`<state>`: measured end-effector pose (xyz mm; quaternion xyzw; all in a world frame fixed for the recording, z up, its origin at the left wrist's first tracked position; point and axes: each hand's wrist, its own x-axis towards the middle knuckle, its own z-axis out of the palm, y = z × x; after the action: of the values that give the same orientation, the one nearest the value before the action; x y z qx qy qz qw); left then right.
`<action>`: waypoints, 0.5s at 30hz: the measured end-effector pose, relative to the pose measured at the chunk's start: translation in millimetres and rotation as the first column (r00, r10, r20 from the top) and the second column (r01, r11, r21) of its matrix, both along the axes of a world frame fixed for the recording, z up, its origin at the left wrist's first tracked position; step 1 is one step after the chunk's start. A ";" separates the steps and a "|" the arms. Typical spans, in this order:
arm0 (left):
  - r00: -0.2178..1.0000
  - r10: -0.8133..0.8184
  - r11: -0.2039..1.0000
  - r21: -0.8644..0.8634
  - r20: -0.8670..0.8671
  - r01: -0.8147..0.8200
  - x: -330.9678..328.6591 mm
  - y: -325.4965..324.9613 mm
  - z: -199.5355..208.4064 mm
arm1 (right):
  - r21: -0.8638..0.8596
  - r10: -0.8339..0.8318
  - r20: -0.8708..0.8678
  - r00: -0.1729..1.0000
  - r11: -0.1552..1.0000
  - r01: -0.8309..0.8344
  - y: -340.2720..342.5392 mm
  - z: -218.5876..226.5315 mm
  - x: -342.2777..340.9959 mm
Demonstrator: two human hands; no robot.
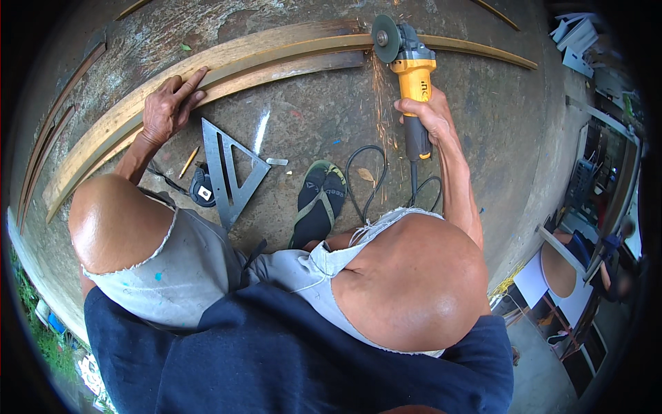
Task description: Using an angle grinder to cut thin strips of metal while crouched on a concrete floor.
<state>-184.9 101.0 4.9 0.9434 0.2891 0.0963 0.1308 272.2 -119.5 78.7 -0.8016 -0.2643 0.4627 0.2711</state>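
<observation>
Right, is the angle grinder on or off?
The angle grinder is on: orange sparks fly beside its disc, at the long bar.

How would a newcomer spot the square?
From the yellow grinder in the right hand, go left and down past the flip-flop. On the floor, right of the tape measure, lies the square: the only grey triangle, with cut-outs.

Free lane: concrete floor [296, 114] btwn wooden planks [303, 67] (far side) & speed square [227, 162] w/ flip-flop [316, 210] (near side). R end obstructed: spark stream [381, 114], angle grinder [416, 79] w/ exposed disc [392, 45]. Pwr cord [349, 181] loops R of flip-flop. Tape measure [201, 186] & pencil [188, 162] obstruct access R of L forearm [136, 157]. Floor R of R forearm [458, 179]: passable.
</observation>
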 end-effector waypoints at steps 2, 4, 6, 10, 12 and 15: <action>1.000 0.000 1.000 0.000 0.006 0.000 -0.6 0.4 -0.7 | -0.006 -0.009 -0.001 1.000 1.000 0.009 0.4 0.7 -1.2; 1.000 0.003 1.000 -0.004 -0.001 -0.003 0.2 -0.4 -0.7 | -0.008 -0.019 -0.004 1.000 1.000 0.019 0.5 1.8 -2.6; 1.000 0.005 1.000 -0.002 -0.011 -0.005 0.1 -0.7 -0.2 | -0.010 -0.025 -0.013 1.000 1.000 0.024 2.7 5.8 -5.0; 1.000 0.003 1.000 -0.006 -0.024 -0.004 0.2 -0.1 0.2 | 0.010 -0.024 -0.007 1.000 1.000 0.024 2.3 2.3 -3.2; 1.000 0.001 1.000 -0.009 -0.008 -0.001 1.1 -1.0 -0.4 | -0.005 -0.024 -0.009 1.000 1.000 0.024 0.9 1.1 -1.2; 1.000 -0.002 1.000 -0.011 0.007 0.002 0.8 -1.0 -0.5 | -0.016 -0.024 -0.005 1.000 1.000 0.024 1.1 2.3 -2.6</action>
<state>-184.0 100.0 4.4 0.9426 0.2882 0.0979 0.1371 269.7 -118.4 81.0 -0.8056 -0.2500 0.4637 0.2711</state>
